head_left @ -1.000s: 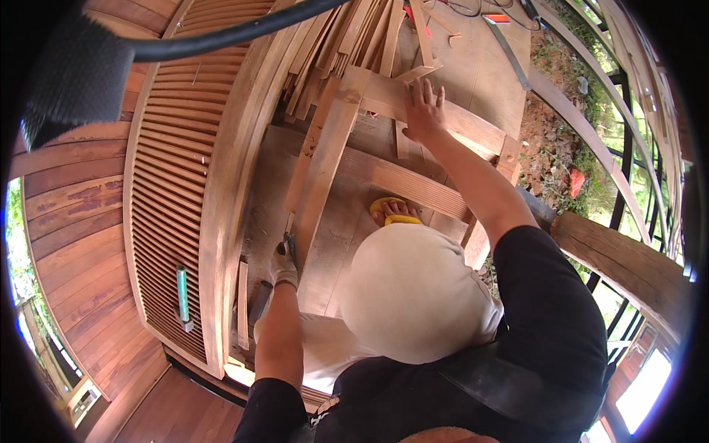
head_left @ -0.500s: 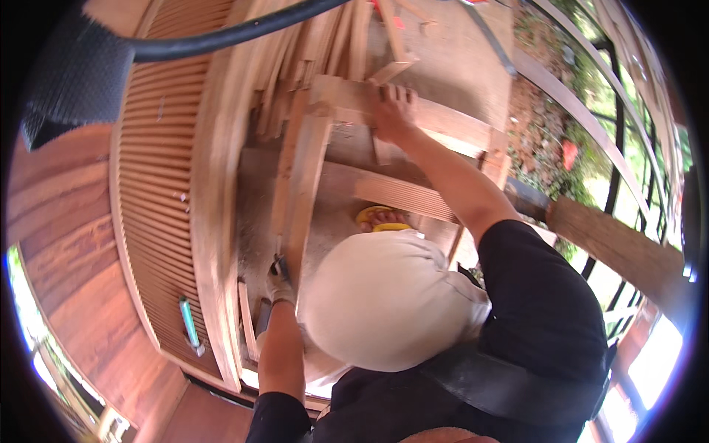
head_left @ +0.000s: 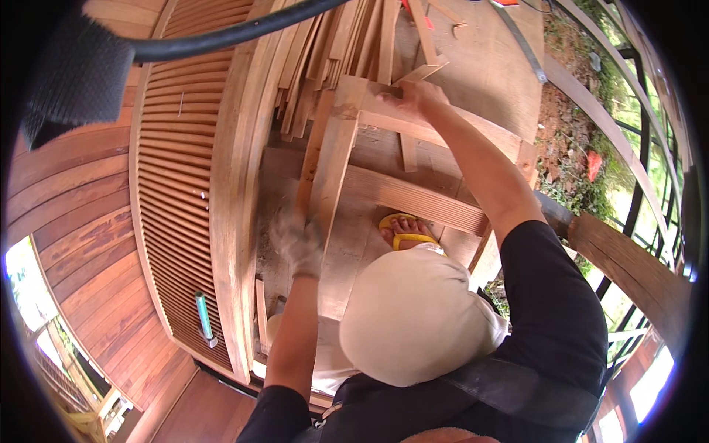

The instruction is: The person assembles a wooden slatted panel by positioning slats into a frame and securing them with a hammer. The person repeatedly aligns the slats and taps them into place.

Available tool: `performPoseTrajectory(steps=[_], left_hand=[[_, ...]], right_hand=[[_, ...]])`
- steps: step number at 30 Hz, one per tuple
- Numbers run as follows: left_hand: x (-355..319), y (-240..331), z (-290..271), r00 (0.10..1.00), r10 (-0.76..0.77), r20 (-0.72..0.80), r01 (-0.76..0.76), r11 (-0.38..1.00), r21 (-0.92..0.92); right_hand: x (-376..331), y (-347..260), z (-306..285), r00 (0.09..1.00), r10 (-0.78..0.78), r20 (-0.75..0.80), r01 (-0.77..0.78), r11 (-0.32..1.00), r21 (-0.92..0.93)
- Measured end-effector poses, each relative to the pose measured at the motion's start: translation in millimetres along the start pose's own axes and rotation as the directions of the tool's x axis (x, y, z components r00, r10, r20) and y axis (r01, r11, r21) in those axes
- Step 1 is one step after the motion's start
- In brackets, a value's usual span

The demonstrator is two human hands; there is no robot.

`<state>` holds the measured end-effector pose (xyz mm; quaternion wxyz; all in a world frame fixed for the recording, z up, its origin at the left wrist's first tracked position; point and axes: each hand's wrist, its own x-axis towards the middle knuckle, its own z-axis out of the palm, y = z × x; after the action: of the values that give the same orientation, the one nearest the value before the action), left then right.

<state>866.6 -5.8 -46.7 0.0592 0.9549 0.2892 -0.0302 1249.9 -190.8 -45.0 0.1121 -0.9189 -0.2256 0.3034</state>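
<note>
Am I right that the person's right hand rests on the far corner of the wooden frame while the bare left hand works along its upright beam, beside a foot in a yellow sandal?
Not quite: the left hand is gloved, not bare, as the head view shows. The right hand does rest on the far corner of the wooden frame, and the foot wears a yellow sandal.

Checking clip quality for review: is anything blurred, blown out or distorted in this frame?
Head view: the gloved left hand is motion-blurred; the right hand on the wooden frame is sharp; sky at the lower corners is blown out; fisheye bends the louvred panel.
</note>
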Motion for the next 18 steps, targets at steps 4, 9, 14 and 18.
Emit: performPoseTrajectory(steps=[4, 9, 14, 18], left_hand=[[105, 91, 5, 0.993, 0.118, -0.012, -0.118, 0.973, -0.200], [147, 121, 25, 0.980, 0.199, 0.014, -0.199, 0.980, 0.021], [157, 127, 29, 0.982, 0.182, 0.051, -0.183, 0.983, 0.006], [155, 123, 28, 0.981, 0.183, 0.066, -0.184, 0.983, 0.010]], right_hand=[[1, -18, -6, 0.999, 0.039, 0.034, -0.039, 0.999, 0.024], [10, -8, 2, 0.999, -0.011, 0.034, 0.009, 0.998, 0.061], [56, -15, 1, 0.979, -0.123, 0.163, 0.096, 0.982, 0.165], [76, -46, 6, 0.951, -0.143, 0.276, 0.120, 0.988, 0.098]])
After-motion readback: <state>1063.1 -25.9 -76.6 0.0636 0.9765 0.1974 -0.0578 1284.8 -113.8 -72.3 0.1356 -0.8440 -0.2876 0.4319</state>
